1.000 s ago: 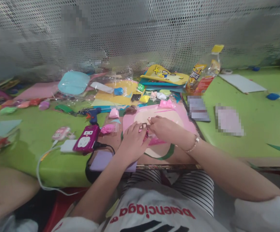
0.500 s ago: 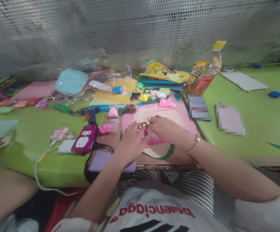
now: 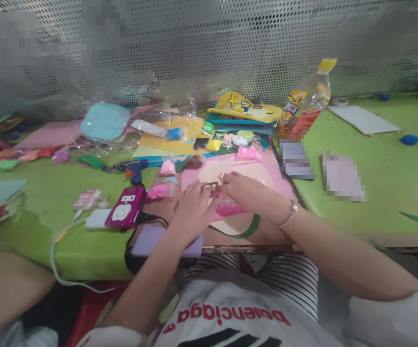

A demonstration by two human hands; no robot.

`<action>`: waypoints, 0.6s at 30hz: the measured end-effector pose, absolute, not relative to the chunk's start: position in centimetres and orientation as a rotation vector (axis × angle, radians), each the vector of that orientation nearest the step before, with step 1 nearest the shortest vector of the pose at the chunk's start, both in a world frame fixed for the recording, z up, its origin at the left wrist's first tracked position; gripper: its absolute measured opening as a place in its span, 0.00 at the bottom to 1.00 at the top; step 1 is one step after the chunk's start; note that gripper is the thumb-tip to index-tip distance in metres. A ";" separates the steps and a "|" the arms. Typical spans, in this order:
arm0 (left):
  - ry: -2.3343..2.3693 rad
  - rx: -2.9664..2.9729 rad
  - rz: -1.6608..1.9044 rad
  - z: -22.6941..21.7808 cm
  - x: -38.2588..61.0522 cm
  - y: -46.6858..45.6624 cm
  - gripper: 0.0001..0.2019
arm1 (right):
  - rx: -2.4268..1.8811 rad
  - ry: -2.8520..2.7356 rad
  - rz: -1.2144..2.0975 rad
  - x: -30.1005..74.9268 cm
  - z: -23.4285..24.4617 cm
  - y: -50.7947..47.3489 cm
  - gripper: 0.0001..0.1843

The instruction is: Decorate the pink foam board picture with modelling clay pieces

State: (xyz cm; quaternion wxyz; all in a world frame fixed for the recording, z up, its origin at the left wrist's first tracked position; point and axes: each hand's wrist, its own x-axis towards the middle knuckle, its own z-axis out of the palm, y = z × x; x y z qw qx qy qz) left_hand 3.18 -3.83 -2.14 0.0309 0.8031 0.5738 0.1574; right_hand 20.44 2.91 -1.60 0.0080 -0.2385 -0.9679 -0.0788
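My left hand (image 3: 193, 208) rests low over the layered craft sheet, fingers bent forward, thumb and index drawn together. My right hand (image 3: 241, 192) meets it there, its fingers pinched close. A small magenta bit (image 3: 218, 194) shows between the fingertips; which hand grips it is unclear, and most of it is hidden. Beside the left fingertips is a small brown outlined piece (image 3: 212, 184). Beneath both hands lie a cream cutout (image 3: 227, 226) with a green edge and a pink sheet (image 3: 284, 185). A bright pink packet (image 3: 230, 208) sits under the right wrist.
Soft coloured lumps in clear wrap, such as a pink one (image 3: 167, 167), lie beyond the hands. A blue glue gun (image 3: 136, 168) and a magenta power bank (image 3: 125, 207) with cables are at left. A drink bottle (image 3: 305, 106) stands behind at right, before a perforated metal panel (image 3: 202, 53).
Both hands stay nearly in place, with the left fingers shifted slightly. The whole view has moved a few pixels.
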 end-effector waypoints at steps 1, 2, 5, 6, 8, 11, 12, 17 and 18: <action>1.766 2.466 0.518 -2.2 3.1 -3.8 0.15 | -0.745 -3.023 -0.273 20.4 -1.5 2.8 0.11; 1.764 2.458 0.548 -2.2 3.1 -3.7 0.15 | -0.746 -3.020 -0.298 20.4 -1.5 2.6 0.12; 1.754 2.447 0.596 -2.3 3.0 -3.8 0.15 | -0.750 -3.007 -0.345 20.5 -1.4 2.3 0.13; 1.755 2.442 0.601 -2.4 2.9 -3.8 0.15 | -0.746 -3.008 -0.350 20.5 -1.4 2.3 0.14; 1.767 2.425 0.613 -2.4 2.9 -3.8 0.15 | -0.734 -3.018 -0.356 20.6 -1.4 2.3 0.14; 1.762 2.417 0.628 -2.5 2.7 -3.8 0.15 | -0.732 -3.039 -0.350 20.7 -1.4 2.5 0.12; 1.746 2.426 0.624 -2.5 2.7 -3.8 0.14 | -0.734 -3.040 -0.341 20.7 -1.4 2.5 0.12; 1.713 2.483 0.549 -2.4 2.7 -3.9 0.13 | -0.736 -3.045 -0.348 20.6 -1.3 2.4 0.12; 1.715 2.488 0.538 -2.4 2.7 -3.9 0.14 | -0.738 -3.049 -0.357 20.6 -1.3 2.4 0.12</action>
